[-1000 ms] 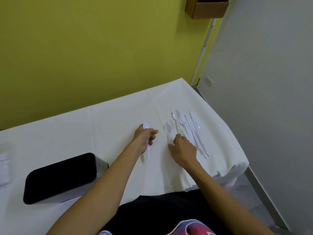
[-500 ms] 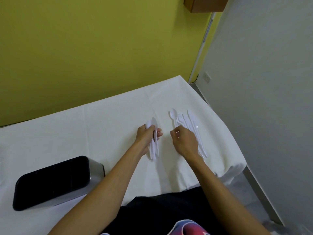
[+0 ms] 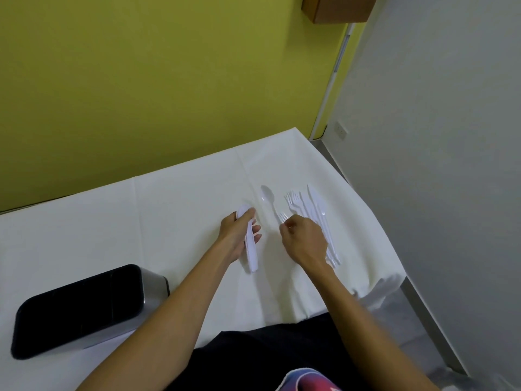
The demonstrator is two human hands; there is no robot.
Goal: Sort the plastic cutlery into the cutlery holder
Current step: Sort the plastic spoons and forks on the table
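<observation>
My left hand [image 3: 236, 235] grips a stack of white plastic spoons [image 3: 251, 249], bowls pointing away from me. My right hand [image 3: 303, 241] has its fingers curled just to the right, with the tines of a white fork [image 3: 282, 216] showing at its fingertips. One white spoon [image 3: 268, 200] lies on the cloth between the hands. More white forks [image 3: 293, 199] and knives [image 3: 318, 207] lie in a row under and beyond my right hand. The black cutlery holder [image 3: 81, 306] with a steel side stands at the near left.
A white cloth [image 3: 183, 198] covers the table, whose right edge [image 3: 377, 221] drops off close to the cutlery. A yellow-green wall runs behind the table and a grey wall stands to the right. A wooden box [image 3: 335, 8] hangs high on the wall.
My left hand has gathered more spoons into its stack. My right hand has moved from the spoons to a fork, and a single spoon is left lying between the hands.
</observation>
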